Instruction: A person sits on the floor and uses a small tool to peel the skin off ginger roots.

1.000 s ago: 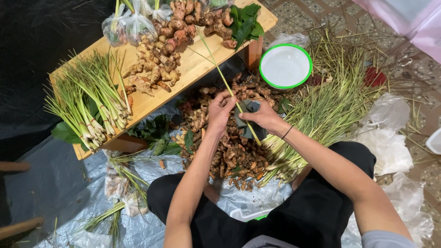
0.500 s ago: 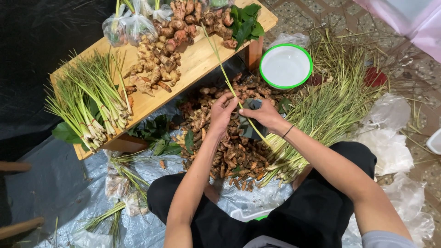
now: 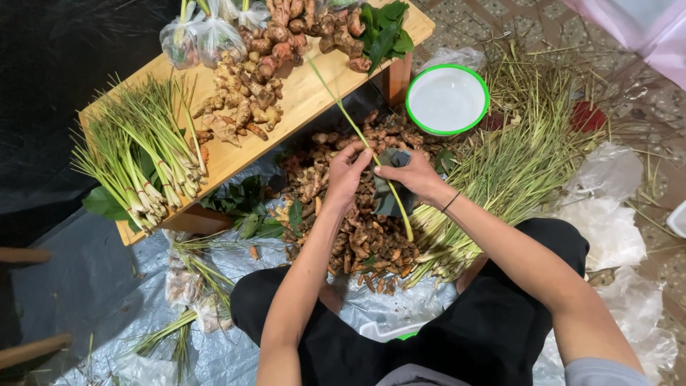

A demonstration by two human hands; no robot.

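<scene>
I see my two bare arms reaching forward over a heap of brown roots (image 3: 357, 236) on grey plastic sheeting (image 3: 93, 286). My left hand (image 3: 348, 174) pinches a long green lemongrass stalk (image 3: 357, 136); my right hand (image 3: 413, 176) is pressed closed around a dark folded leaf (image 3: 389, 194) wrapped at that stalk. Right of them lies loose lemongrass (image 3: 514, 164). Farther off, a white bowl (image 3: 447, 100) and a wooden bench (image 3: 307, 93) carrying ginger (image 3: 239, 107) and bundled stalks (image 3: 143, 154).
</scene>
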